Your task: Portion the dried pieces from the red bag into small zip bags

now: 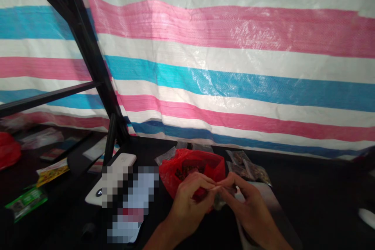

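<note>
My left hand point(191, 199) and my right hand point(247, 203) meet at the fingertips, pinching the top edge of a small clear plastic bag point(218, 202). The bag hangs below the fingers and is largely hidden by them; its contents are too dim to make out. Just behind my hands, a red plastic bag point(168, 177) stands open with dark, brownish loose pieces inside. To its right lie several small clear bags point(258, 172) filled with brownish bits. A flat greyish sheet or pouch point(275, 203) lies under my right hand and wrist.
Left of my hands lie a blurred-out phone-like slab point(134, 203) and a white device point(124, 162). Farther left are a green packet point(26, 203), a yellow packet point(52, 172) and another red bag point(8, 150). A black metal frame point(93, 58) stands before a striped tarp point(234, 62).
</note>
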`<action>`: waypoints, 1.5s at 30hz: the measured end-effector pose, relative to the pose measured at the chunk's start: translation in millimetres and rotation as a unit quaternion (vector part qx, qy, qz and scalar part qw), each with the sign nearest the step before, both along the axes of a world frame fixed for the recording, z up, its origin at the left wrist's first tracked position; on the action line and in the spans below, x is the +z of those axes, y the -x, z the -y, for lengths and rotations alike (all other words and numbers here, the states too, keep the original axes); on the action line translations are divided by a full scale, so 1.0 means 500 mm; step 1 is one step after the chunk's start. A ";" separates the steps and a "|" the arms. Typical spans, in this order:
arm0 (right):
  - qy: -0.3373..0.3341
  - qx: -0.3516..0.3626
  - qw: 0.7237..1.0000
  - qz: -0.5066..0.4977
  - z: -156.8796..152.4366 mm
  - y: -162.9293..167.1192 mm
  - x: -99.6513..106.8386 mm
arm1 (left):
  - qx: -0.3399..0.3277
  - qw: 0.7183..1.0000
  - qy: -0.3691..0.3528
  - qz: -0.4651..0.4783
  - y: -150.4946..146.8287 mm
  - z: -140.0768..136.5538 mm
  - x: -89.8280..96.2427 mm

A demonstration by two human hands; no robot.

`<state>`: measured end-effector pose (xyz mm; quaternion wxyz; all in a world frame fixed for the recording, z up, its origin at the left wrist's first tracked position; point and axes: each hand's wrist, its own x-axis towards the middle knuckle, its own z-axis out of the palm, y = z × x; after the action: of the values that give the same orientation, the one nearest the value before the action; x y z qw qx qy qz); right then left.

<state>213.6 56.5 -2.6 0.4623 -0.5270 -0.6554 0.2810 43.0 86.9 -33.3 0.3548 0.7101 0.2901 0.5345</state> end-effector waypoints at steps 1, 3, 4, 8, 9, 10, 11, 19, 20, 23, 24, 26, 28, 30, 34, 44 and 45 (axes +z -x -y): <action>-0.037 -0.020 0.999 0.017 0.000 -0.012 0.004 | -0.002 1.000 -0.010 -0.013 0.002 0.000 0.000; -0.125 -0.101 0.986 0.047 -0.002 -0.045 0.014 | 0.005 0.997 -0.036 -0.067 0.007 -0.001 0.001; -0.163 -0.163 0.971 0.058 -0.005 -0.066 0.019 | 0.016 0.993 -0.048 -0.104 0.009 -0.001 0.002; -0.179 -0.366 0.906 0.112 -0.036 -0.161 0.029 | 0.055 0.964 -0.096 -0.243 0.017 -0.002 0.010; -0.141 -0.374 0.906 0.136 -0.047 -0.182 0.027 | 0.066 0.957 -0.108 -0.260 0.019 -0.002 0.012; -0.090 -0.361 0.914 0.162 -0.059 -0.201 0.021 | 0.080 0.953 -0.120 -0.268 0.020 -0.002 0.015; -0.043 -0.326 0.925 0.188 -0.069 -0.216 0.014 | 0.099 0.950 -0.130 -0.267 0.023 -0.003 0.018; 0.002 -0.146 0.931 0.335 -0.078 -0.169 0.000 | 0.336 0.893 -0.139 -0.266 0.051 -0.024 0.024; -0.020 -0.104 0.936 0.336 -0.069 -0.138 0.011 | 0.332 0.890 -0.118 -0.289 0.053 -0.026 0.022; -0.068 0.085 0.936 0.336 -0.041 -0.033 0.043 | 0.283 0.896 -0.057 -0.337 0.055 -0.033 0.012; -0.062 0.132 0.927 0.345 -0.034 -0.001 0.049 | 0.268 0.900 -0.041 -0.342 0.055 -0.034 0.008; -0.039 0.174 0.910 0.374 -0.026 0.045 0.049 | 0.248 0.906 -0.015 -0.342 0.056 -0.036 0.000; -0.018 0.170 0.893 0.417 -0.027 0.063 0.039 | 0.236 0.910 0.005 -0.340 0.058 -0.037 -0.007; -0.005 0.153 0.878 0.452 -0.036 0.057 0.027 | 0.232 0.911 0.015 -0.341 0.059 -0.038 -0.010; -0.013 0.119 0.869 0.481 -0.055 0.021 0.030 | 0.264 0.904 -0.024 -0.336 0.058 -0.032 -0.003; 0.005 0.210 0.884 0.417 -0.035 -0.015 0.065 | 0.275 0.908 -0.206 -0.241 0.041 0.008 0.033; 0.011 0.213 0.884 0.416 -0.033 -0.015 0.063 | 0.268 0.905 -0.169 -0.283 0.038 0.005 0.026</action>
<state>221.3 73.2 28.8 0.0703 -0.4482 -0.8808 0.1353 23.8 84.1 -20.4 -0.0238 0.7765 0.4630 0.4268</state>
